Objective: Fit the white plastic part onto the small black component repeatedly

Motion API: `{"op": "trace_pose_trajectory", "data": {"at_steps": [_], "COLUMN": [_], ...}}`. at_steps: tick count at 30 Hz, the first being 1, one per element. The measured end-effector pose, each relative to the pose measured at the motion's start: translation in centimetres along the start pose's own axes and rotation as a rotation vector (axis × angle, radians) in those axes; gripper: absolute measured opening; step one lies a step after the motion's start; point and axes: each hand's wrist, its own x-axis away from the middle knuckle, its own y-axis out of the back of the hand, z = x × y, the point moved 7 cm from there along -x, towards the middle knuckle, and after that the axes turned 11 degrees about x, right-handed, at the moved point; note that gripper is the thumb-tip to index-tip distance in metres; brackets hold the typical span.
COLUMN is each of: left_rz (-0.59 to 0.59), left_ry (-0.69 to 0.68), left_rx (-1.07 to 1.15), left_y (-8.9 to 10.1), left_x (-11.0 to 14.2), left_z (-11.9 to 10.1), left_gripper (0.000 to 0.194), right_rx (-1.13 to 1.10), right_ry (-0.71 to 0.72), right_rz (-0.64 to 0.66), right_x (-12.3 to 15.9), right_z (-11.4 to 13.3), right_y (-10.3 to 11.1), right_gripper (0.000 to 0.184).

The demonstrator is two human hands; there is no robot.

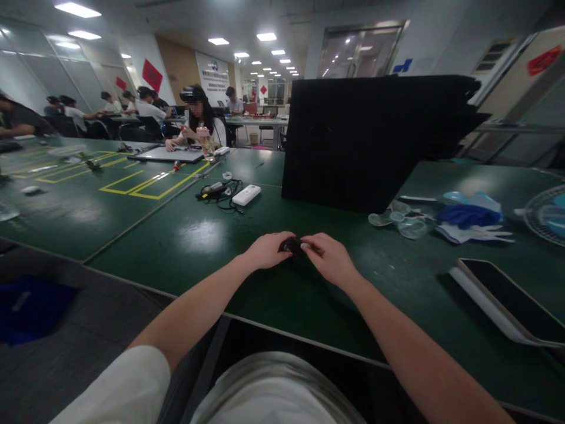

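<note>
over the table (163, 247), a small object (290, 245) is held between the left hand (268, 250) and the right hand (327, 258). behind them, to the right, a box (348, 141) is placed. left of it, a cable bundle (216, 191) and a slab (247, 195) are laid side by side. gloves (468, 234) are spread right of the box; nearer, a phone (514, 303) is set.

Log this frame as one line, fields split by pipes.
left grip: holding small black item | right grip: apparently pinching small pale piece | beyond: white device, large black object
</note>
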Motion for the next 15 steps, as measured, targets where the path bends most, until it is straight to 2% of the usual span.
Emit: {"op": "trace_pose_trajectory", "data": {"at_steps": [4,7,15], "left_rz": [0.023,0.040,0.085], "left_ry": [-0.011,-0.045,-0.035], "left_rx": [0.052,0.083,0.156], "left_y": [-0.4,-0.6,-0.9], "left_x": [0.0,0.1,0.2], "left_z": [-0.4,-0.7,-1.1], "left_gripper": [0.054,0.053,0.053], "right_rx": [0.076,0.156,0.247], "right_ry": [0.089,0.167,0.140], "right_rz": [0.056,0.044,-0.040], "right_x": [0.0,-0.1,-0.1], "right_z": [1.3,1.9,1.4], "right_y": [-0.2,-0.2,-0.2], "right_gripper": [0.024,0.023,0.023]}}
